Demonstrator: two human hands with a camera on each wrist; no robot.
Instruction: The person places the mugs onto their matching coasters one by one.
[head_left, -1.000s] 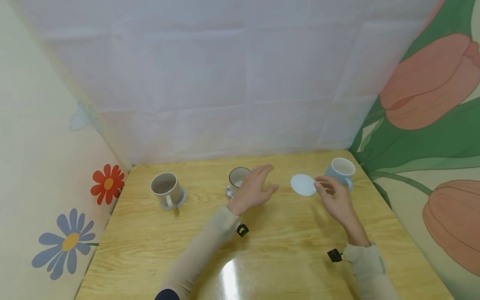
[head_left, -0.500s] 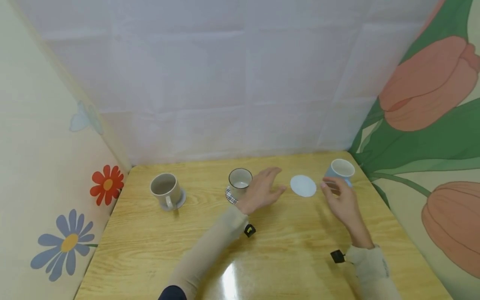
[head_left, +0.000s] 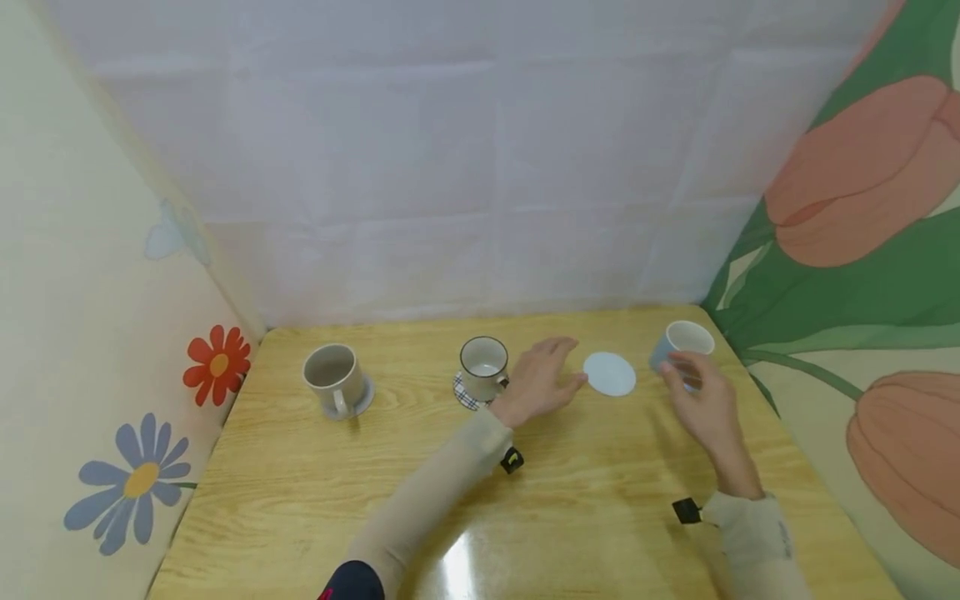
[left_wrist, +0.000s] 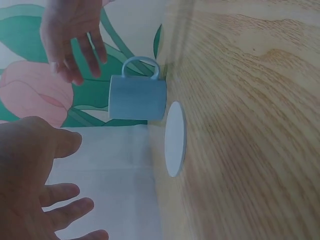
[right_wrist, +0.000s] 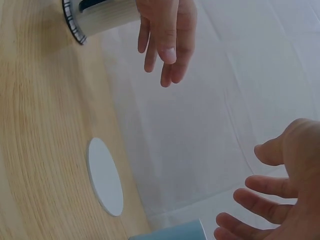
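Observation:
A round white coaster (head_left: 609, 374) lies flat on the wooden table, between my two hands in the head view. My left hand (head_left: 538, 379) hovers left of it, fingers loosely extended and holding nothing. To the coaster's right, my right hand (head_left: 703, 404) is in front of the light blue mug (head_left: 662, 352), overlapping its lower part and handle in the head view. In the left wrist view the blue mug (left_wrist: 137, 97) stands just beyond the coaster (left_wrist: 175, 140). The right wrist view shows the right hand's fingers (right_wrist: 270, 186) spread, with nothing held.
A cream mug with a dark rim (head_left: 480, 382) stands on a checked coaster (head_left: 465, 395), just left of my left hand. Further left, a beige mug (head_left: 324, 387) sits on a grey coaster (head_left: 367, 397). White cloth (head_left: 487, 167) hangs behind the table.
Both hands have moved right. The left hand has uncovered the dark-rimmed mug, and the right has left the coaster's edge and now overlaps the blue mug in the head view.

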